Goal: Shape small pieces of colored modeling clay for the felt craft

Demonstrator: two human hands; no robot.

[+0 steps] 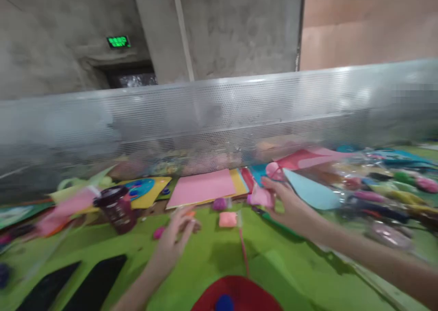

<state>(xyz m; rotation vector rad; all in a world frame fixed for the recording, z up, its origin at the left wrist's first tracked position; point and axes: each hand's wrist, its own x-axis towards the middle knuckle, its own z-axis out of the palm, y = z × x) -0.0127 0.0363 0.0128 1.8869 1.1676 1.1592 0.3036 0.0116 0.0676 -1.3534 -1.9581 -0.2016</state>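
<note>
Pink packet (262, 198) sat right between the right hand (287, 202)'s parted fingers, left hand (174, 229) loosely curled farther off; couldn't tell either grip tbh.

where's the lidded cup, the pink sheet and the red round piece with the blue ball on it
lidded cup (119, 215): head view, on its body below the lid
pink sheet (201, 188): head view, middle of its top face
red round piece (251, 297): head view, right of the blue ball (225, 303)
</note>
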